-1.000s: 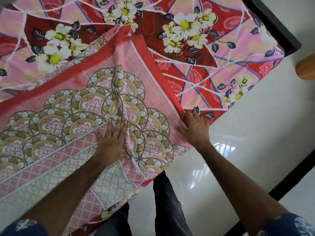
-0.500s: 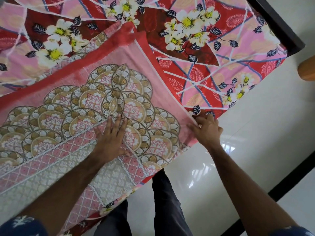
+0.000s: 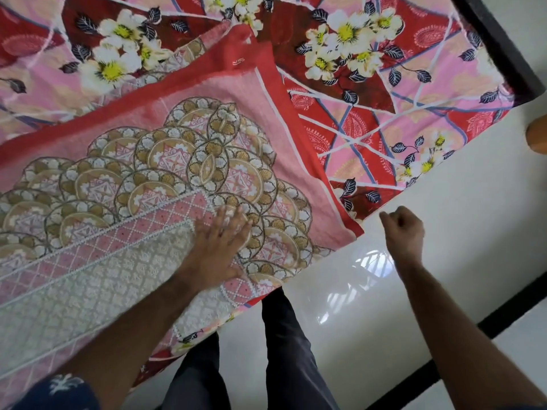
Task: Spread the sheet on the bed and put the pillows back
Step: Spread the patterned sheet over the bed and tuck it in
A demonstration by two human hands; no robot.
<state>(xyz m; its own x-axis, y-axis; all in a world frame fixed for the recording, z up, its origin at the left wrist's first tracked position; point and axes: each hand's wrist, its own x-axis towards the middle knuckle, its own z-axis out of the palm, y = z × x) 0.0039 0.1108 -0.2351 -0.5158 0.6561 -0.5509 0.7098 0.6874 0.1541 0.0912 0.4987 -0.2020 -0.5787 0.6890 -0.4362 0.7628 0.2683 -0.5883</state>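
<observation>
A pink-and-red sheet with gold fan medallions and a white lattice band [image 3: 165, 184] lies spread over the near part of the bed. Under it is a red and pink floral sheet [image 3: 384, 113] that covers the mattress. My left hand [image 3: 220, 247] lies flat on the patterned sheet near its right corner, fingers straight and blurred. My right hand [image 3: 404, 233] hovers over the white floor just past the sheet's corner, fingers curled, holding nothing. No pillow is in view.
The bed's dark frame [image 3: 500, 48] runs along the top right. A glossy white tiled floor [image 3: 414, 291] with a black stripe lies to the right. My legs in dark trousers [image 3: 281, 350] stand against the bed edge. A wooden object [image 3: 537, 137] peeks in at the right edge.
My right hand let go of the sheet's corner and drew back over the floor. The left hand slid right along the sheet, smoothing it. The fold in the medallion pattern has flattened.
</observation>
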